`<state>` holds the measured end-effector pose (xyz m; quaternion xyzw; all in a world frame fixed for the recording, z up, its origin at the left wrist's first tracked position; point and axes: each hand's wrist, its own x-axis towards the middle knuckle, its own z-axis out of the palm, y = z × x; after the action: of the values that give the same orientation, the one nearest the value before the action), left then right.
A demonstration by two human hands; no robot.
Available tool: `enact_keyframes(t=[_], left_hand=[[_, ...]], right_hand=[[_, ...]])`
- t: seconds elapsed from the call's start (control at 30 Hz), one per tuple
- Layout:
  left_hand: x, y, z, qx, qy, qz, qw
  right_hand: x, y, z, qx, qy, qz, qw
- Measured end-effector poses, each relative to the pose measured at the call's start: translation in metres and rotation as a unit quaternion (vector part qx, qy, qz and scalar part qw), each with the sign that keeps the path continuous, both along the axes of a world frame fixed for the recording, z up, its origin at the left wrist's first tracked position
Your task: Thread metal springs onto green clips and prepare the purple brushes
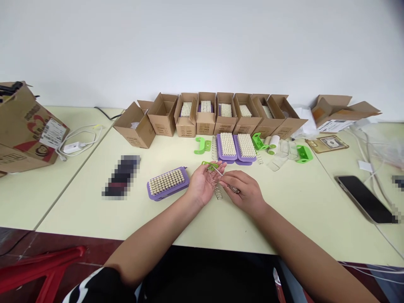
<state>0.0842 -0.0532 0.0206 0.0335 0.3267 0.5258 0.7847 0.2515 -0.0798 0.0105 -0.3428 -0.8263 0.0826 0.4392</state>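
Palm up, my left hand point(203, 187) holds a small flat green plastic piece point(206, 163) between the thumb and fingers. A metal coil spring point(217, 191) hangs from that piece across the palm. My right hand point(244, 189) is closed around a slim metal tool that looks like a screwdriver point(217, 169), and its shaft tip reaches the green piece. Left of my hands lies a purple block with rows of cream pegs point(167, 184). Beyond my hands stand two more purple peg blocks point(227, 145), with another coil spring point(214, 147) beside them.
Open cardboard boxes point(163, 118) line the back, several holding peg blocks. Green brackets point(199, 146), another green bracket point(304, 154), white rollers point(274, 142) and clear plastic parts point(279, 162) lie about. A phone point(366, 198) is at right; a large carton point(28, 126) and white cable point(74, 146) at left.
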Motion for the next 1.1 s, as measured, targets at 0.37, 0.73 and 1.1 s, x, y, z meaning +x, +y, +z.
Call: enact_keyframes(t=[0.37,0.73,1.1], left_hand=[[0.001,-0.002,-0.001,-0.005,-0.019,0.003,1.000],[0.007,-0.008,0.007,-0.023,-0.020,0.041,0.999],[0.012,-0.011,-0.018,0.050,0.082,0.059,0.994]], right_hand=[[-0.003,-0.002,-0.003,0.027,-0.008,-0.010,1.000],[-0.017,-0.009,-0.003,0.113,-0.093,-0.031,0.989],[-0.018,-0.010,0.007,0.001,-0.005,-0.041,0.999]])
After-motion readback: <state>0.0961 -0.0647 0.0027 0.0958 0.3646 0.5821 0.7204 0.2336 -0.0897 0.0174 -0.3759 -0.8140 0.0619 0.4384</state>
